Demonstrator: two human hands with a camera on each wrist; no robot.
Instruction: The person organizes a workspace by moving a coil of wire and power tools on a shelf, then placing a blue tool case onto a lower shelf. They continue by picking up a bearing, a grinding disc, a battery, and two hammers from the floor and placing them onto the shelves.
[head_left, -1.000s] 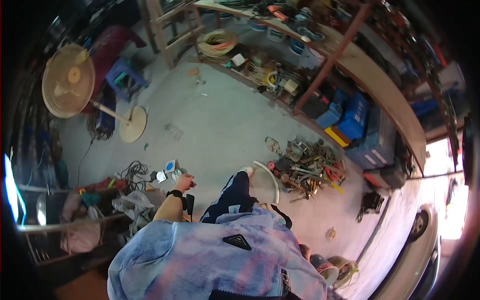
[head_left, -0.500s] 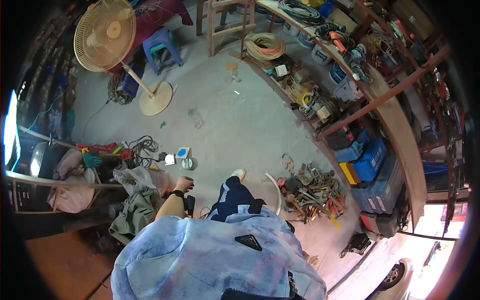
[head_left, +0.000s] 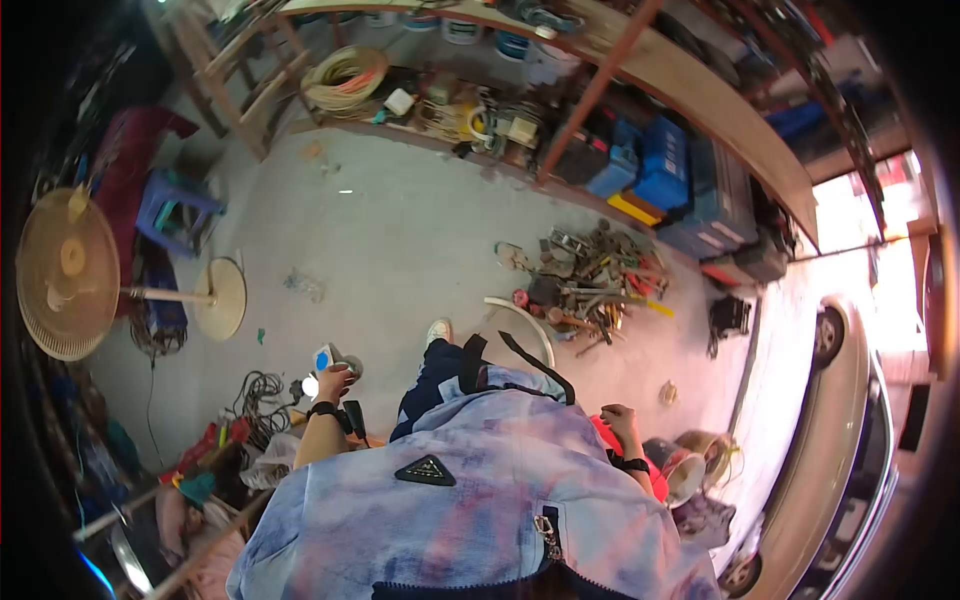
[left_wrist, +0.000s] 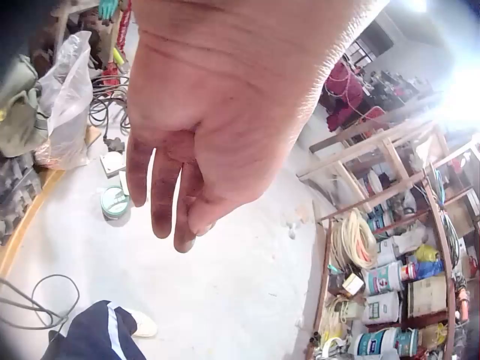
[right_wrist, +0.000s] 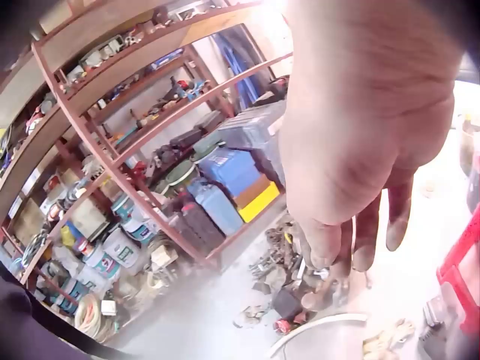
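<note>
My left hand (head_left: 335, 382) hangs at my side, fingers loosely bent, holding nothing. In the left wrist view its palm and fingers (left_wrist: 159, 196) are above the pale floor, near a round green-rimmed container (left_wrist: 115, 201). Overlapping the hand in the head view is a square white piece with a blue disc (head_left: 323, 357). My right hand (head_left: 622, 425) also hangs loosely with nothing in it, beside a red object (head_left: 657, 482). The right wrist view shows its fingers (right_wrist: 365, 244) pointing down, with red plastic (right_wrist: 459, 270) to the right.
A heap of hand tools (head_left: 600, 290) lies ahead on the floor beside a curved white strip (head_left: 528, 322). Shelving (head_left: 590, 100) with blue cases (head_left: 662, 165) runs along the far side. A standing fan (head_left: 68, 272) and blue stool (head_left: 172, 212) are left; a car (head_left: 820, 450) is right.
The head view swings left, then back right, so the fan ends farther left. My right hand has come into view. My left hand is now closer to the white piece with the blue disc.
</note>
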